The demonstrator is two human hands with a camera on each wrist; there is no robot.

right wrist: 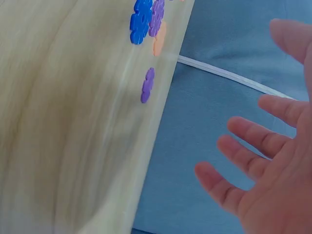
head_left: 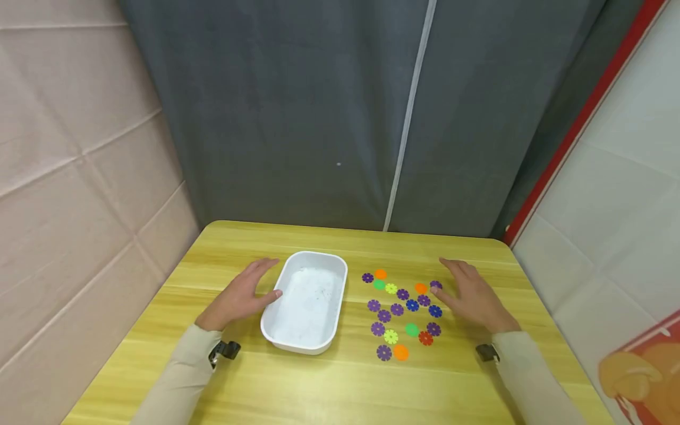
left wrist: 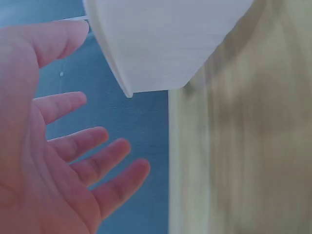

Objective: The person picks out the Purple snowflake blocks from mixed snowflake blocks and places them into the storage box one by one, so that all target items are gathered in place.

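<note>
A small screened-off recording booth or test corner is shown rather than a lived-in room. A yellow wood-grain worktop is closed in at the back by a grey fabric curtain with a pale seam. On the left a beige padded wall panel is seen, and on the right a white panel edged by a red strip.

Long pale beige sleeves to both wrists; small black strapped camera mounts just behind bare fingers.
</note>
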